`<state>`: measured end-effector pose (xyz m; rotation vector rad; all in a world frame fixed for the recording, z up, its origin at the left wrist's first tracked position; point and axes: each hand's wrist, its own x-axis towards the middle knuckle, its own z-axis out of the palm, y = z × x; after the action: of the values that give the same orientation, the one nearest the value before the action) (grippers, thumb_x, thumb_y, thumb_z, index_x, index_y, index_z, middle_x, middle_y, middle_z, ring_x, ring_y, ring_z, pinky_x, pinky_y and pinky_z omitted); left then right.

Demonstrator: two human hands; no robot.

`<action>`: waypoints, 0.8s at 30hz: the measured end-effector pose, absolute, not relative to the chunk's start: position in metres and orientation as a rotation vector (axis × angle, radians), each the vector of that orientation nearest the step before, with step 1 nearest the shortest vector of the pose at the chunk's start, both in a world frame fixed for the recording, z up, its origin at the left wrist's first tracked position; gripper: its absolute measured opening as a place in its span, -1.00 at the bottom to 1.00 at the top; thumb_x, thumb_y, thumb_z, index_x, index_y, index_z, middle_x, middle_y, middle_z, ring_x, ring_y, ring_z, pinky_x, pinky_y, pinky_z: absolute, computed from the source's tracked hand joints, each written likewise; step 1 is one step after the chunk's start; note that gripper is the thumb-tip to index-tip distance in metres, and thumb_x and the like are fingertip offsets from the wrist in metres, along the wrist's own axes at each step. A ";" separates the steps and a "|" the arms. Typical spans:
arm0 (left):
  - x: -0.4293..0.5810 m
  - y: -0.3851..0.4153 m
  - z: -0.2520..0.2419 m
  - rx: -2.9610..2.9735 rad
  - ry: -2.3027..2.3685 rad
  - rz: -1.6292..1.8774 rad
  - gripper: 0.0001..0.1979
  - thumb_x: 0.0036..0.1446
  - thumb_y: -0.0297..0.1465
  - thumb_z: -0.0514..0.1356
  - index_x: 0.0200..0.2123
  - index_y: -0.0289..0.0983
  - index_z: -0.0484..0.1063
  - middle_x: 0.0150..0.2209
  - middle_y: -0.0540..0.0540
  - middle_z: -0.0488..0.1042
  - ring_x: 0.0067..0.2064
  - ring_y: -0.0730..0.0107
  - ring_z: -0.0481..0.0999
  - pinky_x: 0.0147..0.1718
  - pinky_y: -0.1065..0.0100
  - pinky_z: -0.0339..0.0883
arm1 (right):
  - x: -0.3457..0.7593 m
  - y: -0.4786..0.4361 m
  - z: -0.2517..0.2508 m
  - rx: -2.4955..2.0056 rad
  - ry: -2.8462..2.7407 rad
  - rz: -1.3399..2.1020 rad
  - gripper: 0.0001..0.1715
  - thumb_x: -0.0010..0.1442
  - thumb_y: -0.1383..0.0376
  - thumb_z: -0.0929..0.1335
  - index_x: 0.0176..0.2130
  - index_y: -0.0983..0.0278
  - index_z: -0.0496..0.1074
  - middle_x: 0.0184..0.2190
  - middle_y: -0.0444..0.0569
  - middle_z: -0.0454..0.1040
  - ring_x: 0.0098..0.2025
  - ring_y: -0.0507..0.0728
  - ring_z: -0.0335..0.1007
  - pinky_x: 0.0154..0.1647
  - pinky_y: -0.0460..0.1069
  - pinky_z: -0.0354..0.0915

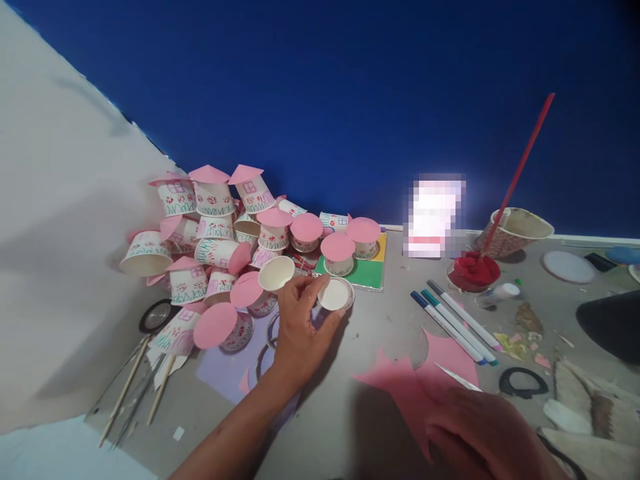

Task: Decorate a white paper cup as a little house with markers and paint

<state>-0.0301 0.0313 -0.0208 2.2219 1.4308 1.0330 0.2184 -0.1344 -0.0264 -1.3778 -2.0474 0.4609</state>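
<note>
My left hand (303,327) reaches to a white paper cup (336,295), its thumb and fingers around the cup's near left side. Just left of the fingertips is another cup (277,273), tilted with its mouth showing. My right hand (470,427) lies low at the right over pink paper (400,387) with cut-out curves. A pale pointed blade (457,377) sticks out beside its fingers, which are curled; the rest of that tool is hidden. Many decorated cups with pink paper roofs (209,175) are piled at the left.
Three markers (450,327) lie right of centre. Behind them stand a red paint container (474,272) with a long red stick and a patterned cup (515,233). A tape ring (523,383) and scraps are at the right; wooden sticks (125,390) lie left.
</note>
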 end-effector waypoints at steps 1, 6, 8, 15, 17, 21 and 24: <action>-0.030 0.032 -0.023 2.283 1.433 1.024 -0.52 0.28 -0.34 0.32 0.26 -0.10 0.45 0.13 -0.20 0.38 0.16 0.02 0.42 0.20 -0.06 0.38 | 0.219 -0.133 -0.027 -1.355 -2.059 0.458 -0.62 0.51 0.29 0.27 -0.35 0.13 0.51 -0.50 -0.15 0.55 -0.46 0.06 0.49 -0.40 -0.08 0.34; -0.035 0.031 -0.016 2.406 1.444 0.995 -0.40 0.35 -0.29 0.27 0.39 -0.12 0.25 0.19 -0.27 0.39 0.24 -0.09 0.38 0.24 -0.16 0.33 | 0.221 -0.132 -0.039 -1.294 -2.086 0.408 -0.63 0.49 0.35 0.26 -0.36 0.14 0.45 -0.53 -0.19 0.52 -0.53 0.02 0.41 -0.49 -0.06 0.21; -0.040 0.026 -0.007 2.397 1.435 1.040 -0.44 0.34 -0.30 0.28 0.36 -0.12 0.30 0.18 -0.27 0.41 0.23 -0.08 0.40 0.24 -0.14 0.34 | 0.222 -0.134 -0.044 -1.326 -2.096 0.407 -0.65 0.49 0.33 0.27 -0.34 0.15 0.47 -0.50 -0.17 0.53 -0.51 0.02 0.43 -0.47 -0.05 0.22; -0.048 -0.012 0.004 2.212 1.181 1.047 -0.84 0.34 -0.40 0.26 -0.04 -0.10 0.56 -0.12 -0.16 0.61 -0.11 0.16 0.60 -0.13 0.18 0.51 | 0.222 -0.131 -0.039 -1.317 -2.091 0.415 -0.61 0.48 0.36 0.26 -0.38 0.12 0.48 -0.53 -0.19 0.49 -0.54 0.02 0.42 -0.49 -0.06 0.21; -0.045 -0.023 -0.002 2.174 1.069 0.964 -0.86 0.35 -0.42 0.26 -0.07 -0.12 0.58 -0.20 -0.15 0.64 -0.19 0.20 0.62 -0.21 0.23 0.49 | 0.223 -0.129 -0.038 -1.314 -2.099 0.438 -0.58 0.47 0.37 0.25 -0.39 0.11 0.49 -0.54 -0.20 0.50 -0.54 0.02 0.44 -0.48 -0.07 0.23; -0.048 -0.032 -0.009 2.147 1.074 0.871 -0.90 0.37 -0.40 0.25 -0.15 -0.16 0.59 -0.26 -0.16 0.67 -0.24 0.22 0.64 -0.25 0.26 0.46 | 0.227 -0.128 -0.043 -1.309 -2.131 0.475 -0.58 0.49 0.35 0.25 -0.37 0.09 0.53 -0.52 -0.20 0.52 -0.51 0.03 0.48 -0.45 -0.07 0.26; -0.062 -0.019 0.000 2.203 1.252 0.942 -0.89 0.37 -0.38 0.23 -0.19 -0.15 0.59 -0.30 -0.11 0.64 -0.30 0.24 0.60 -0.25 0.25 0.43 | 0.228 -0.129 -0.049 -1.307 -2.132 0.491 -0.56 0.50 0.35 0.24 -0.35 0.09 0.54 -0.49 -0.19 0.55 -0.48 0.03 0.50 -0.43 -0.06 0.27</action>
<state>-0.0621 -0.0187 -0.0005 2.2034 1.2524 0.9417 0.2283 -0.1289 -0.0491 -1.3069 -2.1319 0.4910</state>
